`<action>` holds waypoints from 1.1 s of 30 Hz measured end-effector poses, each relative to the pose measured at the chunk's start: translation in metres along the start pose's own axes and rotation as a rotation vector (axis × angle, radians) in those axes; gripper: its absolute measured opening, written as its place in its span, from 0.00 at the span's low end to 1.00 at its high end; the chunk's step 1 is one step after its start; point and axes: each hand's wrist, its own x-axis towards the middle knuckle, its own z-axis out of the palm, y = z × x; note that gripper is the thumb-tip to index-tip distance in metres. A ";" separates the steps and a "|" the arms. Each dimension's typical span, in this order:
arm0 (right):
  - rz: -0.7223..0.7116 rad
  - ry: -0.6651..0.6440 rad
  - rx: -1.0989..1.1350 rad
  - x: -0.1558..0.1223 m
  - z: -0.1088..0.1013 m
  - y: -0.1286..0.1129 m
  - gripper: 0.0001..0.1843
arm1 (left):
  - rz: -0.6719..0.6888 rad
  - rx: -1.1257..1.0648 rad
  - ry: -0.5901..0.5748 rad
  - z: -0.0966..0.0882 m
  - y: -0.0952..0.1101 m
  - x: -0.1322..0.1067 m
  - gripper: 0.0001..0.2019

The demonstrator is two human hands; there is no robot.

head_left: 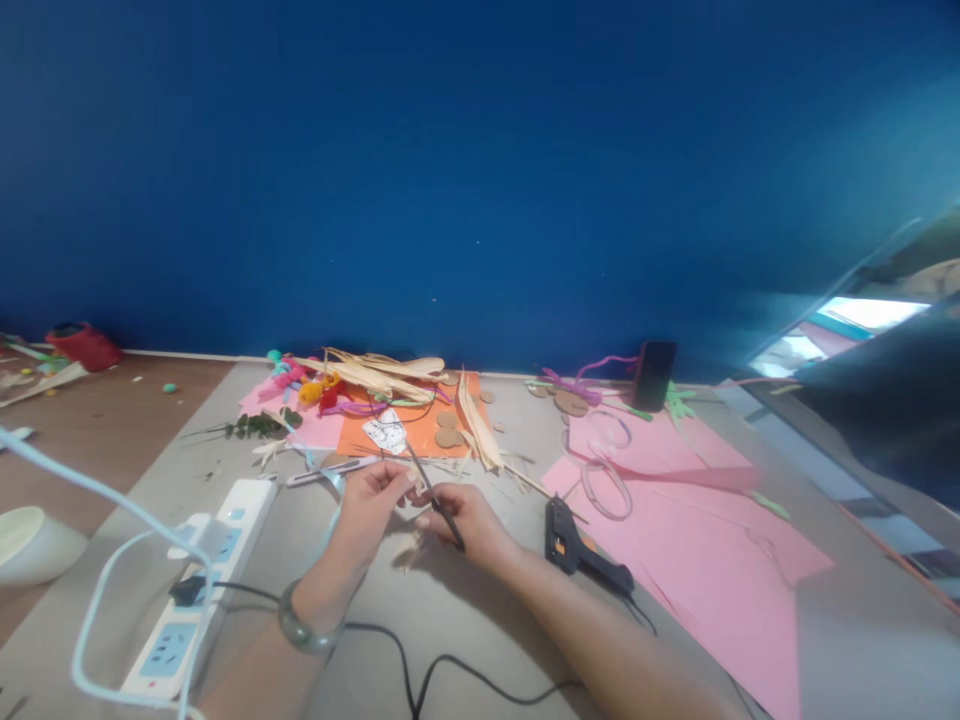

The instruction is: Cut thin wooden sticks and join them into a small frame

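Observation:
My left hand [373, 508], with a pale green bangle [306, 626] on the wrist, pinches a small pale piece that I cannot make out. My right hand [466, 520] is closed on a thin dark tool [433, 493], likely scissors, whose tip points up and left toward the left fingers. Both hands meet over the grey table [465, 620] near its middle. A pale strip of dried leaf [409, 548] lies just below them.
A black glue gun [577, 548] lies right of my right hand, its cord trailing toward me. A white power strip [196, 585] sits at left. Pink paper [697, 540], orange paper [427, 428], dried leaves, wooden discs, pipe cleaners and a dark phone [654, 374] lie behind.

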 end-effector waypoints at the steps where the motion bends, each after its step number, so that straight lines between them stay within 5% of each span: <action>1: -0.003 0.022 0.007 0.000 0.000 -0.001 0.22 | 0.000 0.000 -0.003 0.000 0.000 0.000 0.06; 9: -0.143 0.245 0.165 0.001 -0.006 -0.007 0.23 | -0.130 -0.078 -0.140 0.001 -0.003 0.002 0.11; 21: -0.163 0.166 0.351 0.001 -0.011 -0.003 0.22 | -0.358 -0.250 -0.457 0.002 -0.012 -0.003 0.10; 33: -0.125 0.291 0.284 0.004 -0.011 -0.001 0.22 | -0.230 -0.023 -0.284 0.000 -0.017 0.002 0.12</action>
